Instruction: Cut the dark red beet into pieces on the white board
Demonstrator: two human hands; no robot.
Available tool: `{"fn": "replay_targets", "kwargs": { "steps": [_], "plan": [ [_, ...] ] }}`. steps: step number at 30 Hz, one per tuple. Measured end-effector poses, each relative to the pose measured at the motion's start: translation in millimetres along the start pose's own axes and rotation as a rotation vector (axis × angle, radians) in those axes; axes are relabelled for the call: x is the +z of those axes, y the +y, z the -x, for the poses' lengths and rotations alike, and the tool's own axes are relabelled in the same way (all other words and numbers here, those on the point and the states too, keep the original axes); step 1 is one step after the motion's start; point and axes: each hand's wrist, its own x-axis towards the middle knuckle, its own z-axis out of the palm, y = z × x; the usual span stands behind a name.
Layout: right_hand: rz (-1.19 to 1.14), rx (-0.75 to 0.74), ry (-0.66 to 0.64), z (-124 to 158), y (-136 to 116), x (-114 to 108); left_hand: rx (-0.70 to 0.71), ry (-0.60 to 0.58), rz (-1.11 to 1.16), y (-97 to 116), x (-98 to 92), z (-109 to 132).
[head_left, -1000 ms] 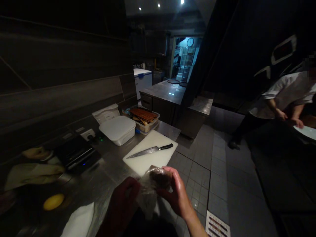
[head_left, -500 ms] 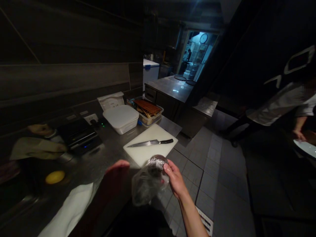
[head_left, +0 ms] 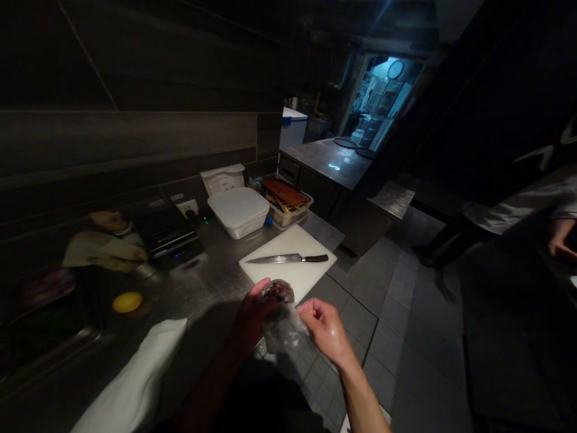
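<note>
In front of my body, over the near edge of the counter, I hold a clear plastic bag (head_left: 288, 328). A dark reddish-brown lump (head_left: 280, 291), whose kind I cannot make out, shows at its upper end. My left hand (head_left: 253, 313) is wrapped around the left side of the lump and bag. With bent fingers, my right hand (head_left: 325, 325) pinches the plastic on the right. Just beyond the hands lies a white cutting board (head_left: 297, 239). Across the board rests a long knife (head_left: 288, 258), its black handle to the right.
Behind the board stand a white lidded tub (head_left: 240, 210) and a clear food container (head_left: 297, 213). Along the left are a dark scale (head_left: 166, 234), a lemon (head_left: 127, 302) and a white cloth (head_left: 135, 373). A person (head_left: 496, 207) stands at the far right.
My left hand has come in from the left and closed on the bag. The right hand has shifted to the bag's right side. The view has turned slightly left.
</note>
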Motion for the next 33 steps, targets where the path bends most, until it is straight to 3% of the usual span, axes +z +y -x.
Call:
{"fn": "replay_targets", "kwargs": {
  "steps": [5,7,10,14,18,20,28,32,33],
  "plan": [
    [0.034,0.017,-0.072,12.1,-4.2,-24.5,-0.052,-0.021,0.238,24.5,-5.5,-7.7],
    [0.078,0.053,-0.109,13.3,7.5,-35.0,-0.054,0.010,0.330,33.8,-6.2,-8.5],
    [0.163,0.076,-0.092,9.6,29.7,-38.0,0.018,-0.037,0.354,34.3,-4.1,-6.6],
    [0.229,-0.043,0.013,3.2,29.3,-9.4,0.053,-0.077,0.276,19.5,5.4,-1.5],
    [0.255,-0.158,0.101,-3.5,0.7,31.3,0.128,0.098,0.129,8.6,15.2,5.9],
    [0.282,-0.171,0.114,-7.9,-8.6,41.6,0.184,0.156,0.065,6.1,16.9,9.2],
    [0.186,-0.126,0.087,-13.3,-0.9,31.9,0.327,0.233,-0.095,-2.7,7.2,16.2],
    [-0.015,0.015,-0.100,-8.7,2.4,41.3,0.349,0.105,-0.201,-6.7,8.7,25.6],
    [-0.053,0.058,-0.121,-8.7,3.3,44.4,0.348,0.130,-0.300,-6.9,8.3,26.8]
  ]
}}
